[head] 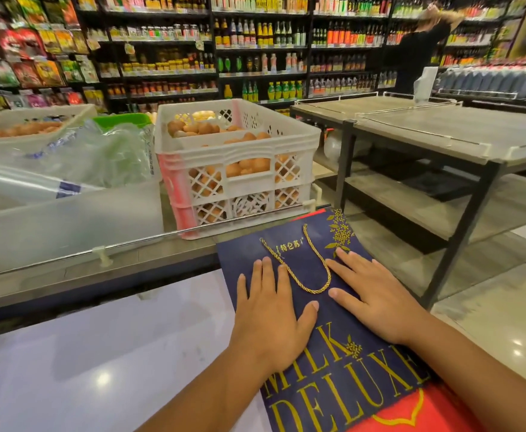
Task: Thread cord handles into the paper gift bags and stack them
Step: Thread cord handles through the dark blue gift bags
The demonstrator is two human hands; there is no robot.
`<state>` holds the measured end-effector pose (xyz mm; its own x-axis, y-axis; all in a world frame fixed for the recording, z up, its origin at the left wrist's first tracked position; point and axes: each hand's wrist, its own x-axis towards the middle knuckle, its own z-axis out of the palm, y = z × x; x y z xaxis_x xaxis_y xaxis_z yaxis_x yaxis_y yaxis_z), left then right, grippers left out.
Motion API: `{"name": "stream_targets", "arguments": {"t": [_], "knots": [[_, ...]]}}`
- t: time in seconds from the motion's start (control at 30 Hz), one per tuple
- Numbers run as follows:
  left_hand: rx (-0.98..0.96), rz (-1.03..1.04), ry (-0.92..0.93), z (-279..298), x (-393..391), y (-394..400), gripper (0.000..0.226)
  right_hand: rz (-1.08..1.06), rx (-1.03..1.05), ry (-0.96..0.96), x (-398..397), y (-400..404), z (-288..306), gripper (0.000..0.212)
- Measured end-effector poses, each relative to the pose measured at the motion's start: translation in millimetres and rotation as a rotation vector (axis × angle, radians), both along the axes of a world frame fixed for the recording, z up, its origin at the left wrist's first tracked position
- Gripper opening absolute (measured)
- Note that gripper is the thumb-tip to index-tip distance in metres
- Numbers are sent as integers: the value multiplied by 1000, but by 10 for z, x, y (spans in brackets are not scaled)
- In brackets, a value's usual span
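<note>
Shop counter (130, 269), lower centre: my left hand (271, 319) and right hand (377, 304) press flat, fingers straight, on blue bag (327, 332); gold cord (311, 275) threaded, stacking left.

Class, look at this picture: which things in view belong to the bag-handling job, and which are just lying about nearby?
Belongs to the job:
blue gift bag
gold cord handle
left hand, flat on the bag
right hand, flat on the bag

Just lying about:
white egg crate
clear plastic bags
grey display tables
shelves of bottles
</note>
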<state>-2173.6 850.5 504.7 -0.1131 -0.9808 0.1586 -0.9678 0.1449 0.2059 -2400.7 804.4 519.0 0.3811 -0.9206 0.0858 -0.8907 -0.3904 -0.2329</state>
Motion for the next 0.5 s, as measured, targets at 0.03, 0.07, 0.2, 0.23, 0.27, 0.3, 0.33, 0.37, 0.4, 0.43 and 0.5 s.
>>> {"name": "stream_targets", "arguments": {"t": [0.03,0.07,0.2,0.23,0.27,0.3,0.33,0.37,0.4,0.43,0.5], "knots": [[4,1,2,-5,3,-9,89,-1,5,5,6,-6,1,87],[10,2,6,-7,5,-22,89,-4,10,12,8,-15,7,87],[35,-2,28,0,7,-31,89,-2,34,32,11,-51,-4,89],[38,-3,34,5,9,-27,89,-1,39,37,7,-53,-9,91],[41,-2,41,13,9,-27,89,0,40,39,-2,-56,-12,95],[48,-2,46,19,7,-27,90,-2,38,39,-13,-59,-22,99],[56,-2,48,31,7,-29,90,-5,34,39,-17,-55,-23,100],[65,-5,48,48,11,-27,91,-9,28,43,-17,-46,-18,100],[74,-9,48,61,14,-22,91,-14,20,51,-18,-30,-15,97],[81,-13,47,74,20,-17,92,-20,10,59,-20,-14,-17,95],[85,-18,49,96,36,0,93,-34,-20,77,-4,13,-1,91]]}}
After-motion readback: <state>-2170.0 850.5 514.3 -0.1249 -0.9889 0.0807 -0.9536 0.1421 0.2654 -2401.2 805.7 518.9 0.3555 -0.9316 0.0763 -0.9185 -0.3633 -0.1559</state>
